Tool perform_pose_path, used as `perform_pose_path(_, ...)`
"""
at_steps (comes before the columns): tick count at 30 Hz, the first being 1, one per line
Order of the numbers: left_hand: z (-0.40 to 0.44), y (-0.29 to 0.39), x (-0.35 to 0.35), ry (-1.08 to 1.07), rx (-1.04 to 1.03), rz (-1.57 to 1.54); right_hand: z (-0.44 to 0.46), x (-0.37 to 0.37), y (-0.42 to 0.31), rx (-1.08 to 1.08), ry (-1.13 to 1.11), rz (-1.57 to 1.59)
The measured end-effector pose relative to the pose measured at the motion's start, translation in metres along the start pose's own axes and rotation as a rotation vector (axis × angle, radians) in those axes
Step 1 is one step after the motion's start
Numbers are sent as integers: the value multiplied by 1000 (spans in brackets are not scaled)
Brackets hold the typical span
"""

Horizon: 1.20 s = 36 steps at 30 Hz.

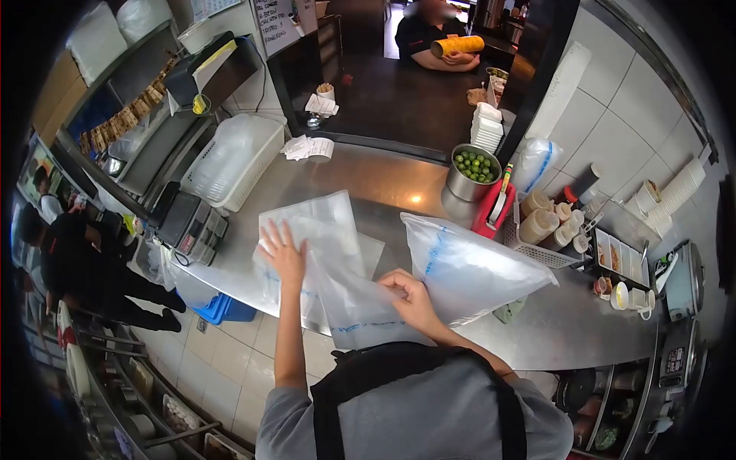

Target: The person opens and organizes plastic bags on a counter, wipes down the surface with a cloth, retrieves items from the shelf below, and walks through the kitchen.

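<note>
At the far left a person in dark clothes stands beyond the end of the steel counter, with a blue bin on the floor just beside its front edge. On the counter's left end sit a black compartment box and, behind it, a white crate of clear plastic containers. Next comes the left hand, opened wide, palm down and fingers spread, pressing on flat translucent sheets that lie on the counter. Right of it, a clear plastic bag with faint blue print runs across the front of the counter, in front of the person's body. The right hand has its fingers curled and its thumb brought in against them, pinching the upper right edge of that bag. Across the opening behind, another person holds a yellow cylinder in their arms. Just right of the right hand lies a thick pile of clear bags, also printed in blue. Behind it stand a steel pot of green limes, a red tape dispenser and a white basket holding squeeze bottles.
</note>
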<state>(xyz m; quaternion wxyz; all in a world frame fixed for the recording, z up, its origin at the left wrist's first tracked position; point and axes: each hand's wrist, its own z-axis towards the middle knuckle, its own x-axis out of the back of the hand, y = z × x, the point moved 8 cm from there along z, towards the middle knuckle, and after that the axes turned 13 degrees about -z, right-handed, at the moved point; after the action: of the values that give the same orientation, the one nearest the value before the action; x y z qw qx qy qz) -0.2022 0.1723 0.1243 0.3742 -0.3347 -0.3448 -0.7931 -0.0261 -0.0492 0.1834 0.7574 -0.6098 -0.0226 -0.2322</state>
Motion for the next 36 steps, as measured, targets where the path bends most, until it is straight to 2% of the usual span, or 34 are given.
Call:
perform_pose_path(3, -29, 15, -59, -375, -11, 0, -1, -4, 2, -90, -32, 96)
perform_pose_path(6, -37, 17, -56, -134, -141, -158, 0, 7, -6, -58, -6, 3)
perform_pose_path(9, -55, 15, -49, -97, -229, -244, -7, 19, 1, -387, -108, -116)
perform_pose_path(13, -87, -10, -48, -158, -154, -407, -1, 16, -8, -299, 84, 357)
perform_pose_path(16, -113, -48, -42, -101, 93, -699, 1, 18, -16, -330, 134, 526)
perform_pose_path(20, -151, -109, -51, 59, 749, -1412, 3, 15, -11, -404, 148, 613)
perform_pose_path(22, -164, -119, -46, 182, 976, -1751, 3, 14, -9, -414, 138, 620)
perform_pose_path(24, -159, -125, -24, 284, 1053, -1941, 3, 16, -10, -408, 126, 604)
perform_pose_path(25, -151, -124, -8, 301, 1051, -2010, 3, 23, -20, -309, 147, 402)
perform_pose_path(26, -138, -122, 12, 294, 1001, -2042, 1, 31, -36, -203, 175, 200)
perform_pose_path(28, -102, -100, 66, 188, 725, -1942, 2, 48, -72, 16, 207, -114)
perform_pose_path(29, -86, -79, 97, 138, 557, -1826, -1, 56, -89, 123, 199, -227)
perform_pose_path(30, -64, -38, 143, 97, 327, -1550, -4, 59, -105, 228, 187, -339)
perform_pose_path(32, -32, 56, 226, 117, -73, -978, -7, 57, -120, 300, 150, -342)
perform_pose_path(34, -28, 129, 235, -161, -311, -1220, -10, 50, -125, 316, 74, -306)
perform_pose_path(36, -36, 170, 214, -364, -546, -961, -13, 40, -121, 277, -28, -220)
